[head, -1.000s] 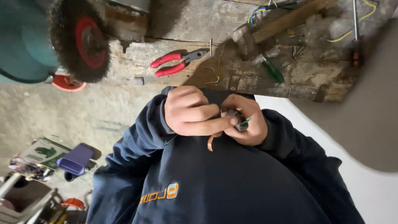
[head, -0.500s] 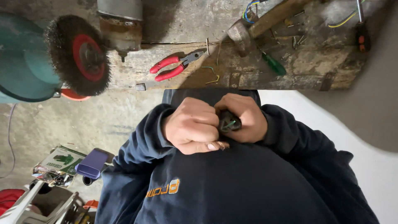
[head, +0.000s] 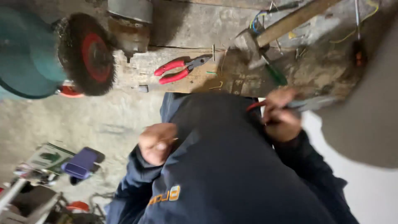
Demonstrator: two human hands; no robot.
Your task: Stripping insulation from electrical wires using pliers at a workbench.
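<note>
My left hand [head: 157, 143] is curled into a fist against the front of my dark blue hoodie [head: 224, 166], and nothing shows in it. My right hand [head: 282, 118] is raised at the front edge of the wooden workbench [head: 195, 81]. It is closed around a blurred tool [head: 256, 106] with a red part on its left and a grey part on its right. The two hands are well apart. Red-handled pliers [head: 178, 70] lie on the bench, out of reach of both hands.
A wire brush wheel [head: 85, 54] with a red hub sits on a teal grinder [head: 25, 52] at the left. A hammer [head: 265, 35], a green screwdriver [head: 273, 74] and loose wires lie on the bench. A purple box [head: 81, 164] and clutter are on the concrete floor.
My hands were clasped together on a small dark object at my chest. They have now separated: the left dropped lower left, the right went up to the bench edge.
</note>
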